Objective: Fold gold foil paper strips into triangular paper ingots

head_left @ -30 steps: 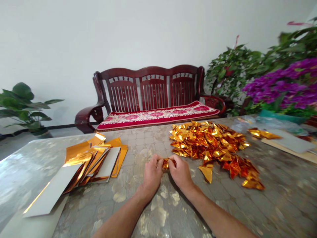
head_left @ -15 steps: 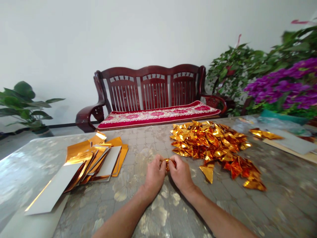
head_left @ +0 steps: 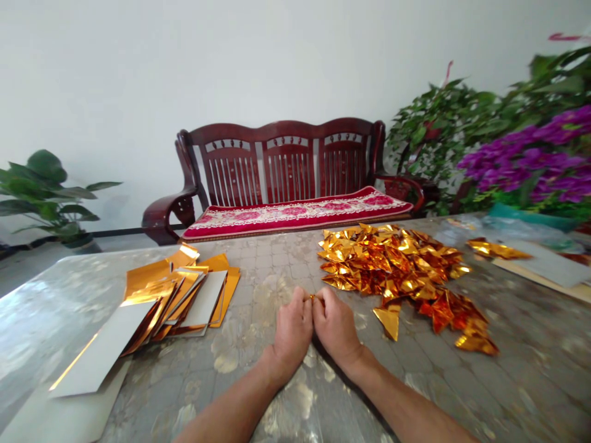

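My left hand (head_left: 294, 325) and my right hand (head_left: 337, 323) meet knuckle to knuckle above the middle of the table. Both are closed on one small piece of gold foil paper (head_left: 313, 298); only a sliver of it shows between the fingertips, and its shape is hidden. To the right lies a heap of folded gold foil paper pieces (head_left: 392, 261), pointed and shiny. One folded piece (head_left: 388, 320) rests at the heap's near edge, closest to my right hand. On the left is a loose, fanned stack of gold foil sheets (head_left: 184, 292), some with their pale backs up.
The table (head_left: 258, 394) has a glossy patterned cover. White sheets (head_left: 99, 357) lie at the left, and a pale board (head_left: 549, 264) with plastic bags stands at the right. Beyond are a wooden bench (head_left: 281, 166), a potted plant (head_left: 50, 191) and purple flowers (head_left: 530, 160).
My hands have drawn closer together and turned inward over the foil piece, so less of it shows now. The heap and the stack stay as they were.
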`<action>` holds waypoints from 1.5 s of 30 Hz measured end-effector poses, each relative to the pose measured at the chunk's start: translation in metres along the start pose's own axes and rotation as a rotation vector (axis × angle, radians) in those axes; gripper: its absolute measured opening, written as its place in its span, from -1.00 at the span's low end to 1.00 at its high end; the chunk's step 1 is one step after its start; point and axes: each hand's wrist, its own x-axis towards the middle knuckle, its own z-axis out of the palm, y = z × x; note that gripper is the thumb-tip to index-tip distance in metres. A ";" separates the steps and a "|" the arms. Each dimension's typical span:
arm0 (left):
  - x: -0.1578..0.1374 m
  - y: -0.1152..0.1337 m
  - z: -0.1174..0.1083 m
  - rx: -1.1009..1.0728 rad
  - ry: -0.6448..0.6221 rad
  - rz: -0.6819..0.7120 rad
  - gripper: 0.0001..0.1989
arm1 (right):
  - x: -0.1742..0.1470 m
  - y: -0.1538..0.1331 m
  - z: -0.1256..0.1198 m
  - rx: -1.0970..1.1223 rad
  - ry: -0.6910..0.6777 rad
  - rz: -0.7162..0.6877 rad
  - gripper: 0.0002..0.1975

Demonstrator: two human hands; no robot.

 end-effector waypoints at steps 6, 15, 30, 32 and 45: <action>0.005 -0.006 -0.003 -0.045 0.001 0.047 -0.80 | 0.001 0.000 -0.002 0.097 -0.019 0.042 -0.79; 0.019 -0.020 -0.005 -0.206 -0.083 -0.157 -0.81 | 0.014 0.013 -0.015 0.213 -0.100 0.112 -0.77; 0.023 -0.025 -0.010 -0.138 -0.143 -0.115 -0.80 | 0.019 0.025 -0.015 -0.005 -0.070 -0.005 -0.78; 0.023 -0.024 -0.013 -0.028 -0.156 -0.057 -0.78 | 0.019 0.025 -0.016 -0.038 -0.078 -0.020 -0.77; 0.023 -0.026 -0.020 -0.023 -0.163 0.000 -0.69 | 0.021 0.028 -0.015 -0.055 -0.064 -0.030 -0.70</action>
